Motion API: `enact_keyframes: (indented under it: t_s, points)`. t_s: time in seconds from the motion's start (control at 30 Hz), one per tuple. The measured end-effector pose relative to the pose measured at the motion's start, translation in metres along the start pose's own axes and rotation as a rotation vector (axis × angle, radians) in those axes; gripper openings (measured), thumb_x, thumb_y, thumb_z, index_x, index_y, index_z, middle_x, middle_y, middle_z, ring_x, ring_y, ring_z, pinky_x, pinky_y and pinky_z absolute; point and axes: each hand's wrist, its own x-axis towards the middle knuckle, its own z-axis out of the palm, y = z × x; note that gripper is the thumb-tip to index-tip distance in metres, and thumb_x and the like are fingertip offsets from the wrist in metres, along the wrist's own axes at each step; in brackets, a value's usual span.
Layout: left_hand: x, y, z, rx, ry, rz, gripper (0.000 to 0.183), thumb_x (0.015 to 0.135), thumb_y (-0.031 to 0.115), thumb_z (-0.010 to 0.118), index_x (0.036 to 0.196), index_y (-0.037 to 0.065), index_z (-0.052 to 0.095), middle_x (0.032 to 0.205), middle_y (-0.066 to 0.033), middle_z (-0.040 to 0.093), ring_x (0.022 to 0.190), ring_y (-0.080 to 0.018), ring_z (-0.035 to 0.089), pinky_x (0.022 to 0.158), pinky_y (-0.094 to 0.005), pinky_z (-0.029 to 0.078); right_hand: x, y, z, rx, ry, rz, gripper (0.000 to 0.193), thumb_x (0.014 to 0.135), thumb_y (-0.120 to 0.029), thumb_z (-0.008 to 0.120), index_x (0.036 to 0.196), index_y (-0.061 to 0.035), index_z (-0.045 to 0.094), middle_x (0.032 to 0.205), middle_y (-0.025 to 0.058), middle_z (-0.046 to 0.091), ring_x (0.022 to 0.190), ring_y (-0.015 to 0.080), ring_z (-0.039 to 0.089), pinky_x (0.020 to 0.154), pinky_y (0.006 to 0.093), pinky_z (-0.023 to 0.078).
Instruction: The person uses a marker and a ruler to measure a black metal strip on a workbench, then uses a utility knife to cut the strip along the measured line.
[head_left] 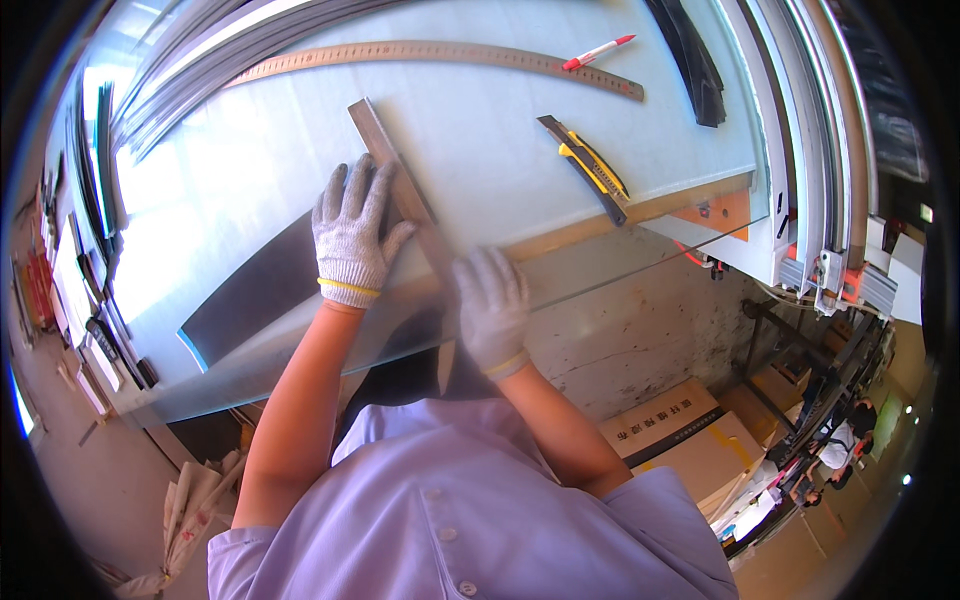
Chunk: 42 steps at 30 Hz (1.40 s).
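Note:
My left hand [352,232], in a grey knit glove with a yellow cuff band, lies flat with fingers stretched. Its fingertips rest against a narrow flat bar [390,155] that slants across the glass-topped table [480,130]. Partly beneath that hand and the bar is a black sheet [260,285] with a light blue end. My right hand [492,305], gloved too and smeared by motion, is at the bar's near end by the table edge. Its fingers look extended, with nothing visible in them. To its upper right lies a yellow and black utility knife [588,168].
A long steel ruler [440,52] runs across the far side, with a red and white pen [598,53] on its right end. Black strips are stacked at the far left [215,60] and far right [690,65]. Metal rails [835,130] stand right; a cardboard box [690,440] sits below.

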Motion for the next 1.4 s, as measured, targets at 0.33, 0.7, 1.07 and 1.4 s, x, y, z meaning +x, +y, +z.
enact_keyframes:
  t_s: [0.33,0.7,1.07,1.4]
  points:
    - [-0.001,0.001,0.001,0.016,0.000,-0.011,0.076,0.082,0.053,0.067,0.146,0.018,0.046,0.150,-0.0127,0.043,0.137,-0.0394,0.038,0.110,-0.0540,0.030,0.003,-0.002,0.000,-0.019,0.044,0.009,0.042,0.077,-0.010,0.061,0.119,-0.0044,0.065,0.124,0.0160,0.060,0.118,0.0355,0.054,0.100,0.0509,0.044]
    - [-0.002,0.001,0.001,0.009,0.016,-0.009,0.076,0.081,0.051,0.069,0.146,0.018,0.046,0.149,-0.0129,0.044,0.137,-0.0389,0.038,0.111,-0.0536,0.030,0.003,-0.004,-0.002,-0.010,0.035,0.009,0.044,0.076,-0.008,0.062,0.119,-0.0037,0.065,0.125,0.0161,0.060,0.118,0.0358,0.055,0.100,0.0505,0.045]
    - [-0.005,-0.003,0.001,-0.037,0.035,-0.003,0.075,0.081,0.049,0.070,0.146,0.019,0.046,0.149,-0.0121,0.044,0.136,-0.0389,0.039,0.110,-0.0542,0.031,0.000,-0.009,-0.001,-0.041,0.051,-0.006,0.044,0.078,-0.006,0.060,0.121,-0.0049,0.065,0.126,0.0151,0.059,0.119,0.0359,0.054,0.100,0.0504,0.045]
    - [-0.005,-0.001,0.001,-0.024,0.060,-0.002,0.074,0.083,0.049,0.069,0.146,0.018,0.045,0.148,-0.0127,0.044,0.135,-0.0390,0.040,0.109,-0.0552,0.031,-0.002,-0.010,0.002,-0.052,0.085,0.004,0.044,0.079,-0.005,0.059,0.123,-0.0059,0.064,0.127,0.0148,0.058,0.120,0.0363,0.053,0.102,0.0494,0.044]
